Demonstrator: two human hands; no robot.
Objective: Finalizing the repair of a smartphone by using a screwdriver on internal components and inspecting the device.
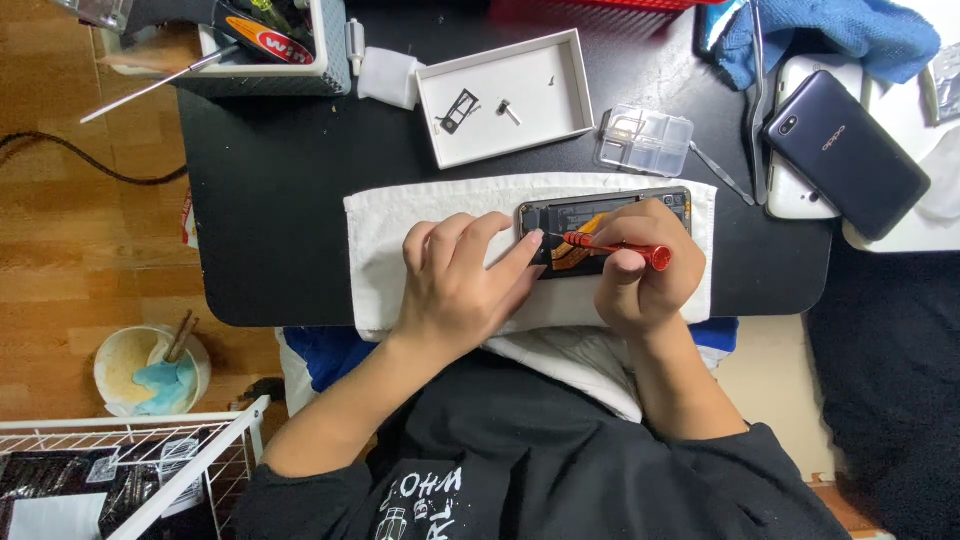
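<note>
Hands on an opened black smartphone (600, 232) lying on a white cloth (385, 255).
Right hand (645, 270) fingers clamp a thin red screwdriver (612, 247); left hand (462, 285) fingers together steady the edge. The phone looks fragile, best held by its rim.

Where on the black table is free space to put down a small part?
The black table is bare left of the white cloth, below the tool case. A bare strip also lies between the white tray and the cloth. The right side, around the clear box and dark phone, is crowded.

We see an opened black smartphone (600, 215) lying flat on white cloth, a red-handled metal screwdriver (610, 246) lying across it.
</note>
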